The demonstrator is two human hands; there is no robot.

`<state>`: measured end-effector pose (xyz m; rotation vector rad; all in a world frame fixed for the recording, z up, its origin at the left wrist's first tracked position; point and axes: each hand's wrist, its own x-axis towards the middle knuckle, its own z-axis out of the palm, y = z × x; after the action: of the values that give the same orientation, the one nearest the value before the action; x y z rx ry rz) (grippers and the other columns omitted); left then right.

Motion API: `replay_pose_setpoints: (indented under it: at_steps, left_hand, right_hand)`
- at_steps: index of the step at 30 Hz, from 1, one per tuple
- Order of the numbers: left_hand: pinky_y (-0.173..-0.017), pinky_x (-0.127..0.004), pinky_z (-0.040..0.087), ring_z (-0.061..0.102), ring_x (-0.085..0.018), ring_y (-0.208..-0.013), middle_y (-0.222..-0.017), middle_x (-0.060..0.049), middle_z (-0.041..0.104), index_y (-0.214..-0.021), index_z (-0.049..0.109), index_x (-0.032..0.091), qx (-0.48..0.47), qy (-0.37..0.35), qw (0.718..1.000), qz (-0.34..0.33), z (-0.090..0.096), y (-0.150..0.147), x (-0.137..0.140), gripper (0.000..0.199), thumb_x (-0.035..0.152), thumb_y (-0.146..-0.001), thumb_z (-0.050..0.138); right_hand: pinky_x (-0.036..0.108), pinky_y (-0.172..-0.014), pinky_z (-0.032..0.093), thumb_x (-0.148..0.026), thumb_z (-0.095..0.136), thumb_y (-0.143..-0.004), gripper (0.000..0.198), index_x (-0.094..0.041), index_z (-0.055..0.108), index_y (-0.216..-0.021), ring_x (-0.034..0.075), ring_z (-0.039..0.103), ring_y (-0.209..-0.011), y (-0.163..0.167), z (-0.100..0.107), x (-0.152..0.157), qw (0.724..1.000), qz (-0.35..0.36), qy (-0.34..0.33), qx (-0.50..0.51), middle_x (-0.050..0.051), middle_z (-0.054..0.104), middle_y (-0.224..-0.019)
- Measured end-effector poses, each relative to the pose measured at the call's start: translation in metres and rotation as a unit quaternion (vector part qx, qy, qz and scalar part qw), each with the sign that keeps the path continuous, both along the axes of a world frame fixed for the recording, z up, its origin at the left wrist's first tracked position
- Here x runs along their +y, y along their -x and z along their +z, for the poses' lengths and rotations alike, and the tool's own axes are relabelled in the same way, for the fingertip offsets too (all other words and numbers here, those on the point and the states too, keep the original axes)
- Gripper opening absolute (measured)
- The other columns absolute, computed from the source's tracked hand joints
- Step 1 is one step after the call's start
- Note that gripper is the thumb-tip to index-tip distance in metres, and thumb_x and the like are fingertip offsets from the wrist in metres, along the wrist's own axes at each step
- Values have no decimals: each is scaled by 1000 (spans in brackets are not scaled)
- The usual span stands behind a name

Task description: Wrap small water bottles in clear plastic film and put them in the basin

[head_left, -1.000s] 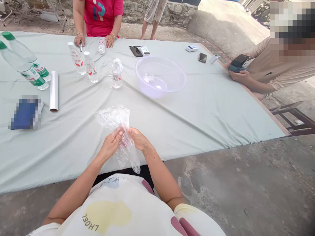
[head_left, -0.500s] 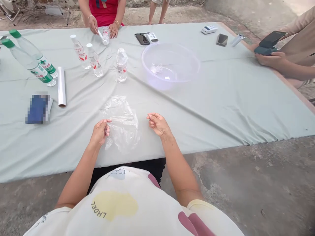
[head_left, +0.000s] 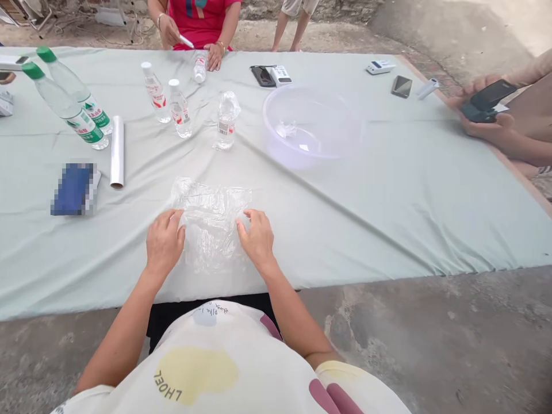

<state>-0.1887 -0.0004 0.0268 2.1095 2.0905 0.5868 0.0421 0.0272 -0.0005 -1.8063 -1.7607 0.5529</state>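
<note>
Smoothing it well would, I judge, want the left hand (head_left: pixel 166 240), loosely curved and slack, steadying the crinkled plastic film (head_left: pixel 211 227) lying on the counter (head_left: pixel 388 195) between both hands, and the right hand (head_left: pixel 256 236), likewise loosely curved, easing creases outward.

Even daylight lay over the pale tablecloth (head_left: pixel 366 224), leaving soft, shallow shadows along its folds. Between eight and nine o'clock, the clear film (head_left: pixel 211 230) broke into thin white glints. Towards two o'clock the ground (head_left: pixel 513 29) looked washed out. Nearer three, a co-worker's forearm (head_left: pixel 524 142) smeared and stretched. At nine, coarse pixel blocks masked the blue booklet (head_left: pixel 73 190).
</note>
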Motion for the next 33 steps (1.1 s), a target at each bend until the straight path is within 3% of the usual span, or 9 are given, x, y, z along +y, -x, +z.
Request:
replay_pose_setpoints:
  at_steps: [3, 9, 12, 16, 20, 25, 28, 31, 33]
  left_hand:
    - [-118, -52, 30, 35, -32, -147, -154, -13, 45, -141, 51, 21, 101, 112, 976, -156, -6, 10, 12, 48, 28, -93, 50]
    - [-119, -61, 20, 21, -36, -152, -164, -16, 24, -155, 32, 22, 173, 220, 950, -138, -15, 9, 22, 87, 52, -82, 68]
    - [-118, -62, 20, 21, -37, -152, -165, -16, 22, -155, 31, 22, 156, 213, 955, -137, -17, -3, 17, 91, 56, -80, 69]
    - [-117, -64, 19, 23, -38, -151, -165, -17, 21, -155, 31, 26, 119, 201, 960, -155, -20, -19, 13, 91, 53, -78, 72]
    - [-117, -65, 15, 18, -39, -152, -166, -18, 15, -156, 30, 24, 101, 217, 959, -154, -23, -23, 15, 101, 53, -72, 78]
    - [-118, -67, 9, 11, -38, -154, -167, -17, 9, -158, 25, 25, 83, 245, 954, -150, -25, -21, 16, 109, 53, -68, 81]
    - [-118, -67, 7, 10, -36, -154, -167, -16, 7, -158, 24, 25, 79, 250, 953, -151, -28, -21, 15, 111, 53, -67, 82]
    - [-118, -67, 7, 12, -37, -154, -167, -16, 8, -158, 25, 26, 73, 242, 956, -151, -31, -20, 16, 109, 54, -68, 81]
    - [-118, -67, 7, 12, -38, -154, -167, -17, 8, -158, 26, 27, 71, 238, 957, -149, -32, -20, 16, 108, 54, -68, 80]
  right_hand:
    - [46, -103, 46, -35, 49, -94, 40, -19, 56, -131, 30, 52, -129, 11, -15, -27, 991, 95, -67, -68, 16, 57, -136]
    - [63, -119, 22, -65, 65, -80, 89, -34, 31, -156, 37, 25, -151, -25, -33, -27, 956, 247, 3, -160, 14, 32, -161]
    - [63, -119, 19, -62, 65, -82, 81, -42, 34, -153, 36, 25, -151, -60, -25, -6, 947, 268, 35, -171, 9, 33, -161]
    - [69, -116, 19, -54, 68, -83, 70, -35, 47, -147, 35, 31, -148, -101, -4, 16, 931, 284, 76, -214, 10, 37, -159]
    - [63, -111, 33, -51, 64, -87, 44, -29, 65, -126, 35, 52, -132, -105, 27, 40, 960, 235, 43, -145, 14, 58, -141]
    - [51, -103, 45, -42, 56, -93, 44, -26, 58, -134, 29, 61, -120, -18, 59, 101, 970, 228, -2, 79, 11, 63, -133]
    - [47, -106, 45, -42, 65, -86, 79, -14, 33, -152, 30, 53, -131, 61, 70, 161, 954, 248, 66, 151, 18, 49, -148]
    - [45, -115, 35, -48, 71, -81, 107, -6, 8, -157, 32, 33, -146, 124, 76, 234, 956, 201, 91, 195, 22, 28, -160]
    - [46, -115, 35, -45, 76, -78, 118, -8, -3, -157, 31, 32, -146, 151, 78, 280, 965, 130, 100, 203, 23, 25, -160]
